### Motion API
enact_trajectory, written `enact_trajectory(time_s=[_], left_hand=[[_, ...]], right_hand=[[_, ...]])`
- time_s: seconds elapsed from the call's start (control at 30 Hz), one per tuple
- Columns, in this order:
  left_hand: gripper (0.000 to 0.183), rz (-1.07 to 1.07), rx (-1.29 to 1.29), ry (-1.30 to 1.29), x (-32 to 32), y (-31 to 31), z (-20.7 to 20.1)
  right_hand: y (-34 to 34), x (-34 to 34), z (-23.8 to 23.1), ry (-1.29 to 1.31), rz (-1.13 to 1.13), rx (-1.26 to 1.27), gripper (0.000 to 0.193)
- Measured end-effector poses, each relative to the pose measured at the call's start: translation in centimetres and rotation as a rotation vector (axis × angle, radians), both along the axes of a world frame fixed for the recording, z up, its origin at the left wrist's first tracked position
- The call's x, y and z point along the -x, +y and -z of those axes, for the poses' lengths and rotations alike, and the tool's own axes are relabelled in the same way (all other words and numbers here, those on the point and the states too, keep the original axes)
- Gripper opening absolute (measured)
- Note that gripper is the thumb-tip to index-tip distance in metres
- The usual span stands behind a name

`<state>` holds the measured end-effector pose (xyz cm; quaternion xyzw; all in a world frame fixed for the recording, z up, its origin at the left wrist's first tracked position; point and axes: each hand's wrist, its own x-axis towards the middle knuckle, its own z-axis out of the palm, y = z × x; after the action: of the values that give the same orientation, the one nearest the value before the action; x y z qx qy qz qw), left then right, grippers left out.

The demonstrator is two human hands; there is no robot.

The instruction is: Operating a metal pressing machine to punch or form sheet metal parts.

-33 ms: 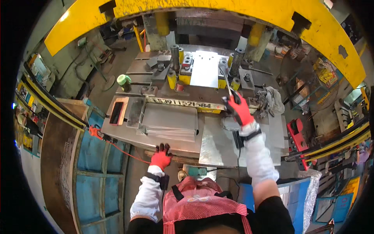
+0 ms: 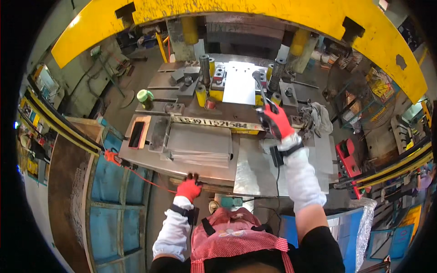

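Observation:
My right hand [image 2: 277, 122], in a red and black glove, is closed round a long-handled tool [image 2: 261, 88] with a dark rounded head. The head is at the right edge of a bright flat metal sheet [image 2: 239, 84], which lies on the die [image 2: 218, 78] in the press. Whether it touches the sheet I cannot tell. My left hand [image 2: 189, 188], gloved alike, rests at the table's front edge with its fingers out and holds nothing. Beyond it lies a stack of grey metal sheets [image 2: 198, 144].
Guide posts [image 2: 204, 70] flank the die under the yellow press beam [image 2: 236, 5]. On the table are a phone-like dark slab [image 2: 136, 134], a green-lidded bottle [image 2: 145, 98] and a grey rag [image 2: 317, 119]. A blue-panelled frame [image 2: 107, 186] stands at left.
My right hand has shifted slightly left and away from me, and the tool's head with it to the sheet's edge. My left hand's fingers have drawn closer together.

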<state>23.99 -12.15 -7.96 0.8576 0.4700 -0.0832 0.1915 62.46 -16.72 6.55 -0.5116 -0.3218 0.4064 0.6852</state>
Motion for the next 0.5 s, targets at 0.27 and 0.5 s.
enact_trajectory(time_s=[0.27,0.5], left_hand=[[0.043,-0.153,0.605,-0.770,-9.5,3.0,-7.5],[0.043,-0.172,1.328,-1.485,-21.0,8.8,-6.8]], right_hand=[[6.6,-4.9,-0.4,-0.157,-0.074,0.069,0.007],[-12.4,4.3,1.7,-0.010,0.222,-0.030,0.055]])
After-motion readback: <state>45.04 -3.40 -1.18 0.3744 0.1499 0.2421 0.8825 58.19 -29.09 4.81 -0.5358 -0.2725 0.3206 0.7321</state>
